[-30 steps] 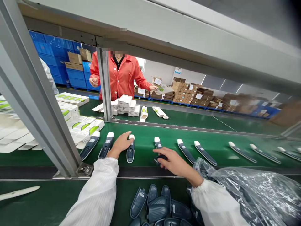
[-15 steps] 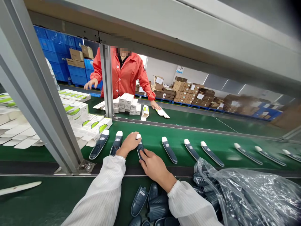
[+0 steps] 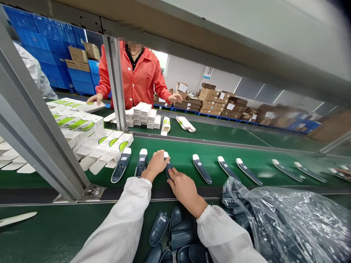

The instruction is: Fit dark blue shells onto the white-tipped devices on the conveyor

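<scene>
Two hands on one device (image 3: 168, 168) on the green conveyor belt (image 3: 246, 153) | left hand (image 3: 156, 165) curled over its white tip, right hand (image 3: 183, 186) flat on its dark lower end | two devices (image 3: 131, 164) left of hands, seven in row to right | dark shells (image 3: 175, 237) heaped below wrists

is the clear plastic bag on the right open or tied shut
Open: the clear plastic bag gapes at its left edge, with dark covers showing in the mouth.
</scene>
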Demonstrator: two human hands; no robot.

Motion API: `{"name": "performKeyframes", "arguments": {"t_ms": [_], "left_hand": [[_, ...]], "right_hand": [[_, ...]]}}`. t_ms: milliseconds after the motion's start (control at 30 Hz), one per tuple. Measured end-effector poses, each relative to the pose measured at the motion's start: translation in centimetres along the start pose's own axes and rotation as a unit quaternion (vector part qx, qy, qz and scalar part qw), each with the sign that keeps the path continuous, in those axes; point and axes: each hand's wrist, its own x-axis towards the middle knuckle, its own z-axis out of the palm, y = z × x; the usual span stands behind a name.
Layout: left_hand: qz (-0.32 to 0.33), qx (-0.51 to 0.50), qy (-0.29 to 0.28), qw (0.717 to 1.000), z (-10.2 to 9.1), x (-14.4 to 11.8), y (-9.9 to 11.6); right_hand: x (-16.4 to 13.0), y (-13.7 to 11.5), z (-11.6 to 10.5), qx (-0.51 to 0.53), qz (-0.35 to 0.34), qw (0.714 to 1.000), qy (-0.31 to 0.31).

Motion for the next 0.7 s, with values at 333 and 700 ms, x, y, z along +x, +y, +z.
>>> {"name": "performKeyframes", "arguments": {"t_ms": [333, 700], "left_hand": [[-0.018, 0.079, 0.156, 0.984, -4.6, -0.5, 0.1], [-0.097, 0.032, -0.055, 0.993, -4.1, -1.0, -1.2]], "right_hand": [[-7.1, 6.0, -6.5, 0.196, -0.088, 0.969, -0.125], [-5.6, 7.3, -5.5, 0.377, -0.012, 0.919, -0.114]]}}
